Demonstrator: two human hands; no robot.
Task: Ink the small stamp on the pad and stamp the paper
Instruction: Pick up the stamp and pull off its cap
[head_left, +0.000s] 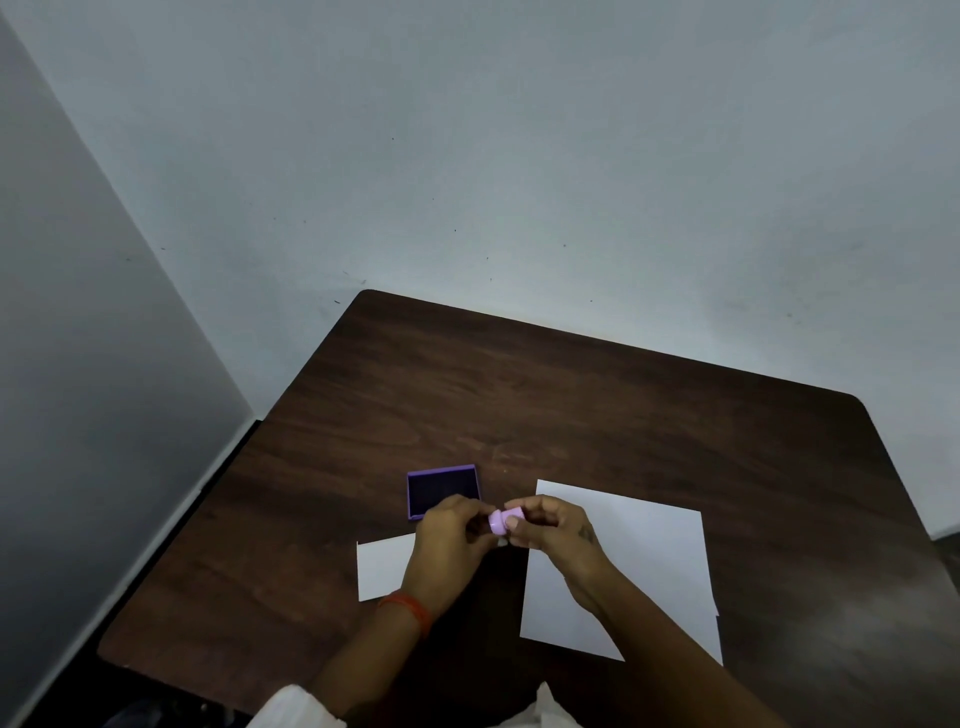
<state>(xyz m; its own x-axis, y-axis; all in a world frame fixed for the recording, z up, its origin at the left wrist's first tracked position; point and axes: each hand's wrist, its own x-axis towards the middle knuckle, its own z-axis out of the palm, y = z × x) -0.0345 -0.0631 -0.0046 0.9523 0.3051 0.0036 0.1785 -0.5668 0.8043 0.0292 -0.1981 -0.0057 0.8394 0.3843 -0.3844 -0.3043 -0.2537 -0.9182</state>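
A small pink stamp (503, 520) is held above the dark wooden table (571, 405), between both hands. My right hand (550, 530) pinches its right end with thumb and fingers. My left hand (449, 530) has its fingertips at the stamp's left end. Just behind my left hand lies the open purple ink pad (441, 488), its dark pad facing up. A large white sheet of paper (644, 540) lies to the right, partly under my right forearm.
A smaller white sheet (382, 569) lies to the left, partly hidden by my left wrist, which wears an orange band (410, 608). Grey walls close in behind and to the left of the table.
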